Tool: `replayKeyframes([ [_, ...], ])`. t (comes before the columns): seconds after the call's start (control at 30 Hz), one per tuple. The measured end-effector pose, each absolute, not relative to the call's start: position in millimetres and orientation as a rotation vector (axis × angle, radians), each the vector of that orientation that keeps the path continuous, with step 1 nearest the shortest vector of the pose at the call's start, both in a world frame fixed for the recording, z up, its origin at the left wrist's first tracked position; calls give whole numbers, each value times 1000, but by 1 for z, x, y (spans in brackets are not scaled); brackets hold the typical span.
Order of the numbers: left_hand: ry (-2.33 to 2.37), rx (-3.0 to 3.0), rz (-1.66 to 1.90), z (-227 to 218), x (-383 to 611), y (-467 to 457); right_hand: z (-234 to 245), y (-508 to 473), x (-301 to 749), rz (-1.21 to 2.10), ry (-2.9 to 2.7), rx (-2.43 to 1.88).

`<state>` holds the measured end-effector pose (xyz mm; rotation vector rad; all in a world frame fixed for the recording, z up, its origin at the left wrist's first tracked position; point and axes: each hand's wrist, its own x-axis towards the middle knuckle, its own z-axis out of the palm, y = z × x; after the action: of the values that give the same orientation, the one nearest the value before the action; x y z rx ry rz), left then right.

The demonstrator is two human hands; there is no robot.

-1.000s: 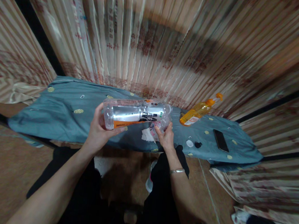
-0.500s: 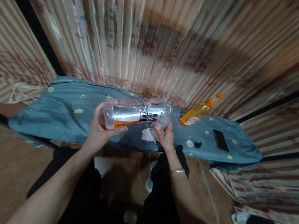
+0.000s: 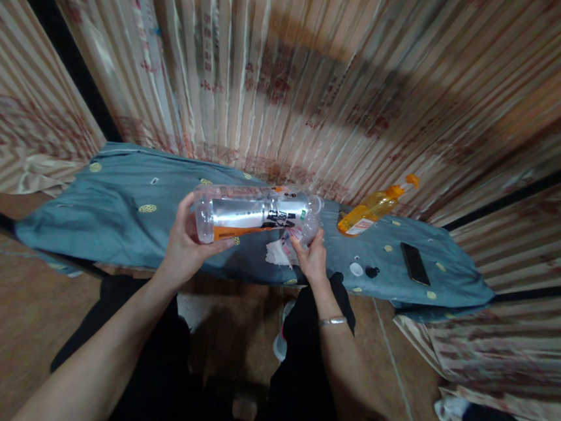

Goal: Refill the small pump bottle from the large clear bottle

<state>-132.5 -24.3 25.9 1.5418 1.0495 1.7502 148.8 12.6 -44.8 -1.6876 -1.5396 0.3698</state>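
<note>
Clear plastic bottle with a silver and orange label (image 3: 255, 216) lies sideways in the person's two hands, over the near half of a narrow bench spread with blue-grey cloth (image 3: 112, 222), its neck towards the person's right. I see the left hand (image 3: 186, 248) grasping the base end, thumb stretched along the near side. The right hand (image 3: 312, 256) grips the narrowing end by the neck, below a silver bracelet (image 3: 332, 321) on the wrist. Beneath that end, a torn-looking white and pink scrap (image 3: 277, 253) shows on the cloth.

Over to the right stands a transparent pump bottle of orange-yellow liquid (image 3: 369, 212). Nearer the bench's front edge are a flat white disc (image 3: 355, 269), a small black object (image 3: 372, 271) just beside it, and a dark rectangular phone (image 3: 414, 263). Behind everything hangs a striped beige and reddish curtain (image 3: 289, 106).
</note>
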Motion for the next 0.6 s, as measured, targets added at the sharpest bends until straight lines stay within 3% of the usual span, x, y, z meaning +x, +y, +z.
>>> replayKeyframes([
  [0.6,1051,1549,1768,24,-131,-22,-41,12,148,379,-1545,-1707],
])
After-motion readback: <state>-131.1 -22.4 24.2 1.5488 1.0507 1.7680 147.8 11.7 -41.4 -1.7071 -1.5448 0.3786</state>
